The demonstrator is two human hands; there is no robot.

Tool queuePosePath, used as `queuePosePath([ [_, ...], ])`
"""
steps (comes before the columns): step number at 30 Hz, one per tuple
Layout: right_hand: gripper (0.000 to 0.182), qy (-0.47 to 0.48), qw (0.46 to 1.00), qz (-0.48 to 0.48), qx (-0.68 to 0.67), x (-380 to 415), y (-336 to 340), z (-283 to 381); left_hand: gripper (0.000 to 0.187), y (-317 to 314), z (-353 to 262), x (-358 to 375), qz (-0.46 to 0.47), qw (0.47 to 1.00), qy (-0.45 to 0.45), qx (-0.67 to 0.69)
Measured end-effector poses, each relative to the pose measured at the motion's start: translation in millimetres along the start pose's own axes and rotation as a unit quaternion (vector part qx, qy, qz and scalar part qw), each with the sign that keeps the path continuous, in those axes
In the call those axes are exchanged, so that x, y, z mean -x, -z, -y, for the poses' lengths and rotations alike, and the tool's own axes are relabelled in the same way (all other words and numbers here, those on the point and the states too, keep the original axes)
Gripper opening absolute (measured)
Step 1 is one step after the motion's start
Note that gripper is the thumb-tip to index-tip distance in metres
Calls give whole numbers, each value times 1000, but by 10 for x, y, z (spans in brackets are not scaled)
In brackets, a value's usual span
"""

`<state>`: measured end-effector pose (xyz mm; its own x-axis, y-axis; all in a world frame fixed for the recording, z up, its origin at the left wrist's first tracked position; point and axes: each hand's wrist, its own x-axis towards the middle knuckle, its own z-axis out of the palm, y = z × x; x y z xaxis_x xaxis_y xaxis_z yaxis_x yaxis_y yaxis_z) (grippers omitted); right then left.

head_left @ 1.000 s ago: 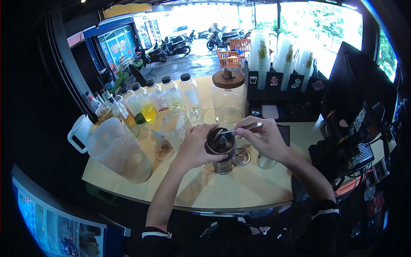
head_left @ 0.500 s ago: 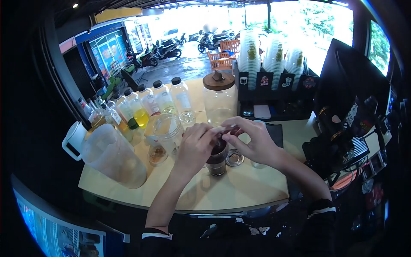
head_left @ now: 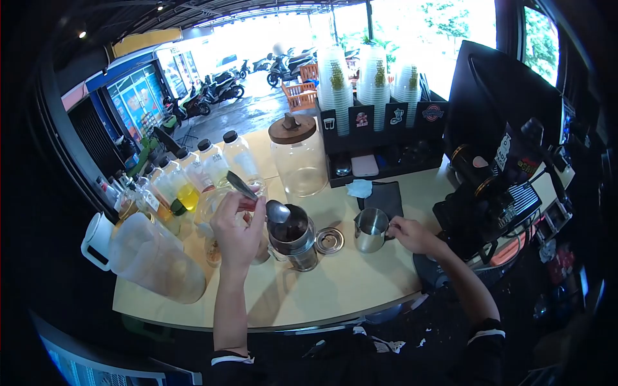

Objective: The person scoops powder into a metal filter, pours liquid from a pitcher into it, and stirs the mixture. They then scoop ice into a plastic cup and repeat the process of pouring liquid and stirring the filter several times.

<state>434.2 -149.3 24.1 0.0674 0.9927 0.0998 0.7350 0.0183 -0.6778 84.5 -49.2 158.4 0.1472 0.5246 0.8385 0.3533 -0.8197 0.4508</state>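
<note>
My left hand [head_left: 237,222] is closed around a metal spoon [head_left: 277,211], with its bowl beside the rim of a metal coffee filter [head_left: 300,245]. Dark coffee grounds [head_left: 291,225] show inside the filter, which sits on a glass [head_left: 305,261]. My right hand [head_left: 415,236] grips the handle of a small steel milk pitcher [head_left: 372,230] on the counter. Between pitcher and filter lies a round metal lid [head_left: 329,240]. A clear jar behind my left hand is partly hidden.
A large plastic pitcher [head_left: 158,257] stands at the left on the counter [head_left: 360,289]. Several bottles [head_left: 239,154] line the back left. A wooden-lidded glass jar [head_left: 298,161], a black cup rack [head_left: 386,135] and a dark cloth [head_left: 385,199] are behind. Black equipment [head_left: 476,212] is at right.
My hands have parted from above the filter. The left now holds the spoon beside it; the right has moved right onto the steel pitcher's handle. The camera view has shifted right.
</note>
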Motion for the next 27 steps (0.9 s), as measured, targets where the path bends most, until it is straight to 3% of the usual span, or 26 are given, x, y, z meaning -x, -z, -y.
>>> queuePosePath([
  [4, 16, 9, 985, 2, -171, 49, -162, -66, 13, 16, 51, 31, 7, 996, 76, 43],
  [8, 15, 29, 955, -32, -292, -23, -147, 69, 15, 63, 85, 58, -13, 995, 75, 66],
  [14, 17, 74, 960, -41, -265, -199, 242, 765, 16, 143, 79, 93, -15, 989, 111, 92],
  [16, 17, 158, 942, -70, -287, -303, 324, 1022, 16, 154, 98, 109, -8, 985, 120, 122],
  [22, 21, 196, 936, -22, -293, -547, 450, 1661, 16, 196, 66, 105, 4, 987, 118, 112],
  [27, 21, 224, 948, -13, -223, -696, 436, 1909, 16, 205, 66, 94, 3, 988, 111, 111],
])
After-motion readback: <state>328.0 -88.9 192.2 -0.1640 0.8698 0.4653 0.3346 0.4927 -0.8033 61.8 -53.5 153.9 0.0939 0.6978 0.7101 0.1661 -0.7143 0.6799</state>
